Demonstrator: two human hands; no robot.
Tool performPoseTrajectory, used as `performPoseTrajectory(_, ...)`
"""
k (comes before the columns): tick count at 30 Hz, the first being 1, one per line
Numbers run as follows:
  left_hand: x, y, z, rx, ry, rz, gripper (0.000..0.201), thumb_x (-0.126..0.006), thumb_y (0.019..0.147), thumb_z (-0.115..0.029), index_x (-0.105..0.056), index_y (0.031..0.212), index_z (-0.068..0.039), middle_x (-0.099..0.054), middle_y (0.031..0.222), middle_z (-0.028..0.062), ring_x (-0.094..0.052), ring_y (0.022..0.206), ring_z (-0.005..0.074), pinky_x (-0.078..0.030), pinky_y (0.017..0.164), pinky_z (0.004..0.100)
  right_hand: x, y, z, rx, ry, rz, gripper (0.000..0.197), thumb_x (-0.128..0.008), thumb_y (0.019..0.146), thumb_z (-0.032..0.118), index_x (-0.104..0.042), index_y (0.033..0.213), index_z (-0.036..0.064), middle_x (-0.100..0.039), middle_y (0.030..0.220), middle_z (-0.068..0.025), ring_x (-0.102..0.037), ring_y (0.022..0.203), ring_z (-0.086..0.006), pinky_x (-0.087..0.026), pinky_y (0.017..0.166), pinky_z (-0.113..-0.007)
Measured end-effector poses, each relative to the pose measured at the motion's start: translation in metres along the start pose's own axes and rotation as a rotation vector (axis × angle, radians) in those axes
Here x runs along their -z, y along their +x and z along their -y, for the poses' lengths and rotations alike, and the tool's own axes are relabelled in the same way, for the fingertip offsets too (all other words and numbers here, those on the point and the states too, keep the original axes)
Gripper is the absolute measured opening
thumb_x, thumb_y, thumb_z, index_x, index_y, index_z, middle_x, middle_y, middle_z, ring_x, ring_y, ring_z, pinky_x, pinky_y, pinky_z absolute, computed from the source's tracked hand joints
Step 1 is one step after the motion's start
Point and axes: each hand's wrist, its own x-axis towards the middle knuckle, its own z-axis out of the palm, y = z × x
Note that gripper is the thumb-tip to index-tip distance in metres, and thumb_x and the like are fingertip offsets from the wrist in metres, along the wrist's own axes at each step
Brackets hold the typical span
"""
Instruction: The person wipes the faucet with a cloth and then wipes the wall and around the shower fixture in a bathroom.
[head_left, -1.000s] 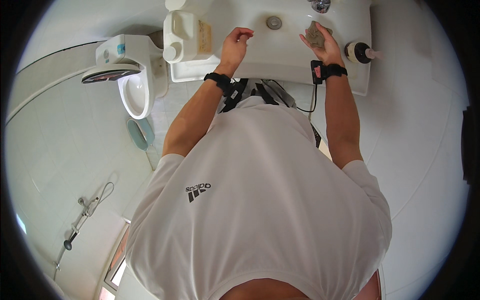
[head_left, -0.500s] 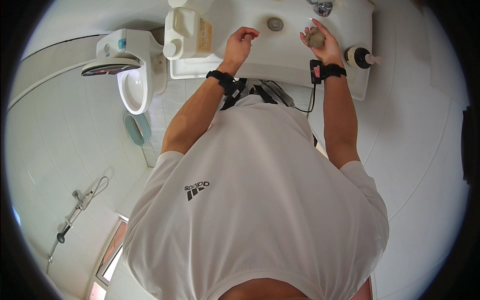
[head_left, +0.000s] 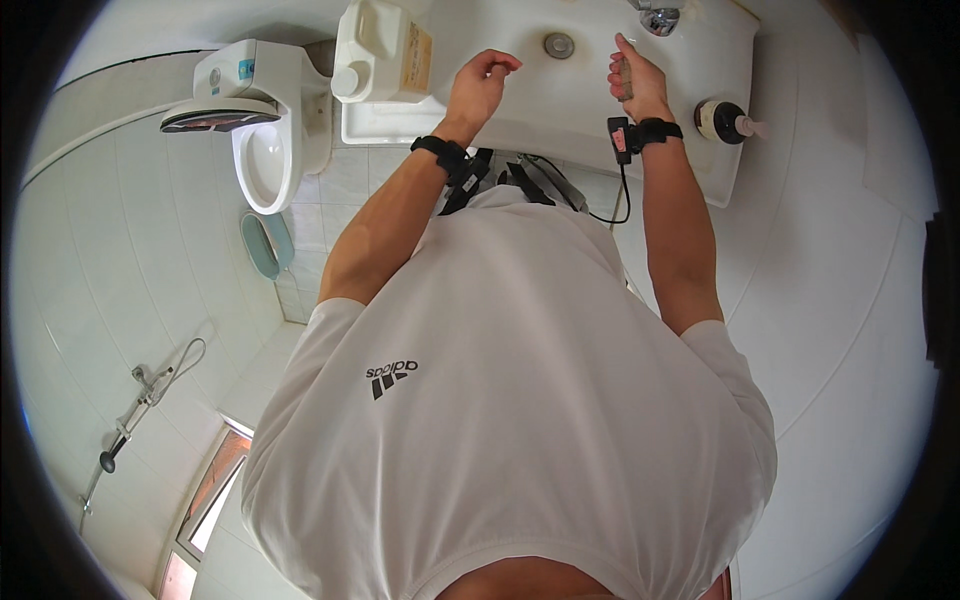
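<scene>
Over the right part of the white sink (head_left: 590, 110), my right hand (head_left: 645, 85) is closed around a grey-brown steel wool ball (head_left: 626, 78). Its thumb points up and away, and only a strip of the ball shows between fingers and palm. My left hand (head_left: 478, 90) hovers above the sink's left front, its fingers loosely curled and nothing visible in them. Between the hands, farther back, lies the round drain (head_left: 559, 45). A dark pump bottle (head_left: 718, 121) with a pale pink nozzle stands on the rim beside my right wrist.
A large cream jug (head_left: 385, 60) with a yellowish label stands at the sink's left end. The chrome tap (head_left: 660, 20) is at the back. To the left are a white toilet (head_left: 265, 165), a teal basin (head_left: 266, 245) on the floor and a wall shower (head_left: 130, 425).
My right hand has turned and closed its fingers over the steel wool ball, which lay exposed on the palm before. My left hand has barely moved. The whole view has shifted slightly.
</scene>
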Motion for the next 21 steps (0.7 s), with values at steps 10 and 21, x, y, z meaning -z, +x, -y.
performPoseTrajectory(10, -0.005, -0.006, -0.001, -0.040, -0.017, -0.064, 0.024, -0.049, 0.097, -0.010, -0.072, 0.103, -0.006, -0.072, 0.102, 0.0074, -0.065, 0.098, 0.0190, -0.049, 0.089, 0.0304, -0.049, -0.001, -0.006, 0.181, -0.275, -0.076, 0.029, -0.063, 0.087, 0.019, -0.050, 0.064, 0.0082, -0.050, 0.055, -0.0018, -0.044, 0.041, -0.0108, -0.031, 0.038, -0.027)
performPoseTrajectory(21, 0.005, -0.010, 0.011, -0.005, 0.096, -0.032, 0.024, -0.049, 0.097, -0.008, -0.072, 0.103, -0.005, -0.072, 0.102, 0.0081, -0.066, 0.099, 0.0191, -0.050, 0.089, 0.0311, -0.005, 0.042, -0.061, 0.032, 0.239, -0.189, 0.024, -0.066, 0.087, 0.019, -0.052, 0.071, 0.0075, -0.052, 0.059, -0.0026, -0.049, 0.046, -0.0147, -0.037, 0.041, -0.028)
